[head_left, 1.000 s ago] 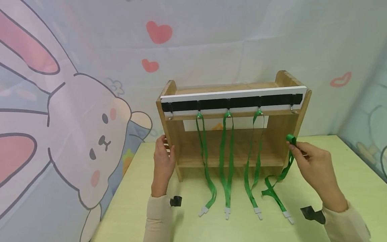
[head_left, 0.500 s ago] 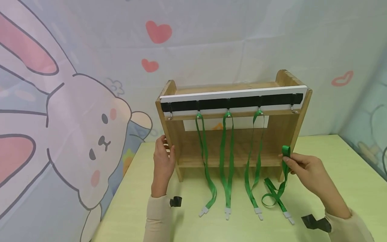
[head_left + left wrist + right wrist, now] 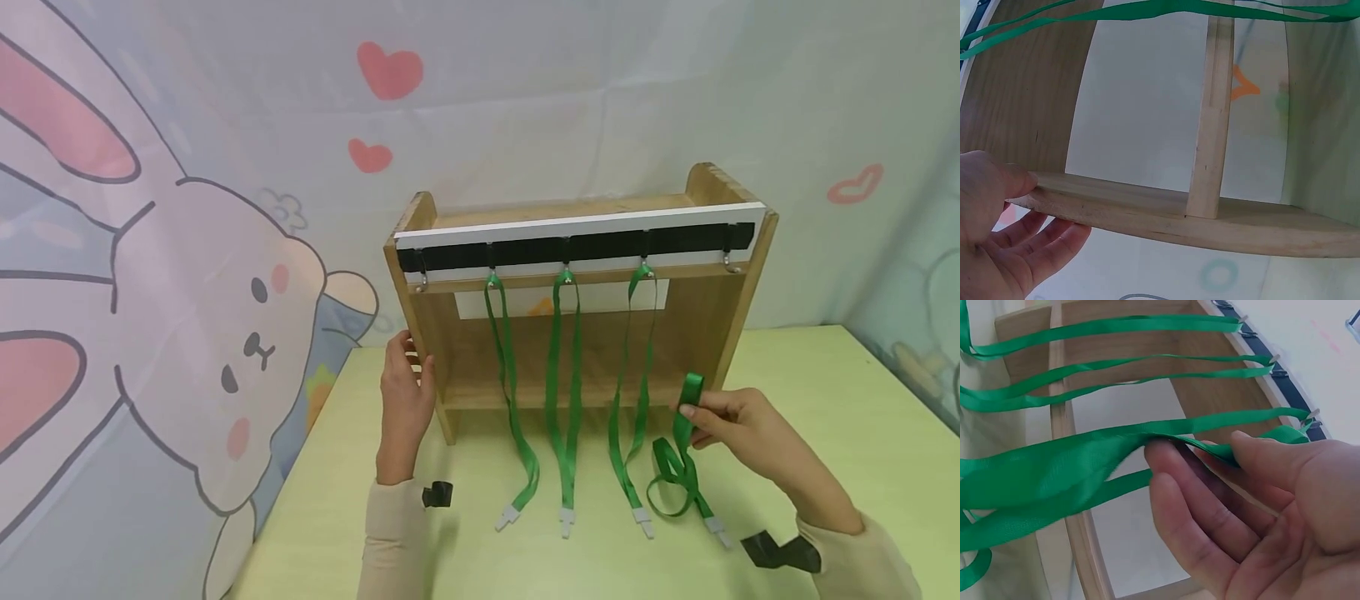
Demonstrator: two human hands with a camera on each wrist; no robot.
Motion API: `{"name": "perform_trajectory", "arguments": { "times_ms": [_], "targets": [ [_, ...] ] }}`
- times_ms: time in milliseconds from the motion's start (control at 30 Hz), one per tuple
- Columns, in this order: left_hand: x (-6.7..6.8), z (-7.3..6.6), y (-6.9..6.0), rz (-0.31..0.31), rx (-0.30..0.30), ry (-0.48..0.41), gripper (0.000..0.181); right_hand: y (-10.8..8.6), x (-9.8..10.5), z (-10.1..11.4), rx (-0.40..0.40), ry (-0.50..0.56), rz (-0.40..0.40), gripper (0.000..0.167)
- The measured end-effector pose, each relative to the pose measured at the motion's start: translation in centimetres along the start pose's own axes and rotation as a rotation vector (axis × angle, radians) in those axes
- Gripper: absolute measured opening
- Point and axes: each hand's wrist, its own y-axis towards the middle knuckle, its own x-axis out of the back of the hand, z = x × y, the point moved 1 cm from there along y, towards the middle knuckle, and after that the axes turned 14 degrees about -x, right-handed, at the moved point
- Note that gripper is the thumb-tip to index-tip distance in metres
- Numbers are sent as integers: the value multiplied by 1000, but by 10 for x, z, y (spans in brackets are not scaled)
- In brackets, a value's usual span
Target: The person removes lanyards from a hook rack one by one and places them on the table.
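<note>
My right hand pinches the looped top of a green lanyard between thumb and fingers, in front of the rack's lower right. The rest of that lanyard lies coiled on the table, with its white clip near my sleeve. In the right wrist view, the green strap runs out from between thumb and fingers. My left hand holds the left side panel of a wooden rack; in the left wrist view, thumb and fingers lie on opposite faces of the panel.
Three green lanyards, including the middle one, hang from hooks on the rack's black-and-white strip, clips reaching the table. The outer left hook and outer right hook hold nothing. A printed cloth stands behind.
My right hand has moved left and down with the lanyard's loop, and the slack has gathered into a coil on the table. My left hand stays at the rack's side.
</note>
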Motion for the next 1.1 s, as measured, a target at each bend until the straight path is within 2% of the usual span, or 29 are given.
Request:
{"name": "perform_trajectory", "arguments": {
  "times_ms": [267, 467, 600, 800, 933, 1100],
  "targets": [
    [1, 1, 0, -6, -4, 0, 39, 5, 2, -6, -79, 6, 161, 19],
    [1, 2, -1, -12, -7, 5, 39, 9, -2, -17, -170, -3, 248, 34],
    [1, 2, -1, -7, 4, 0, 40, 11, -3, -27, -213, -9, 279, 41],
    [0, 0, 0, -1, 12, -3, 40, 15, -9, -40, -234, -92, 266, 36],
    [1, -2, 1, 2, 9, 1, 40, 15, -15, -44, -229, -162, 212, 35],
    [0, -3, 0, -1, 5, 3, 39, 14, -23, -51, -286, -221, 159, 37]
  ]
}}
